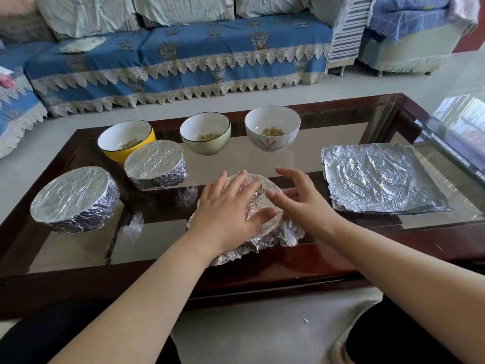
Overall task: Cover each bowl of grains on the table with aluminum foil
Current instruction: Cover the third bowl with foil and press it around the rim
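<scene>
Under spread hands, crinkled foil-covered bowl

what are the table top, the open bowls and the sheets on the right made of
Table top: looks like clear glass in a glossy dark wood frame; the floor shows through and it mirrors the bowls.
Yellow bowl, green bowl, white bowl: probably glazed ceramic, smooth and shiny with white insides.
Stack of sheets: aluminium foil, silvery, crinkled and reflective.

foil-draped bowl centre | foil stack right | three bowls uncovered
</scene>
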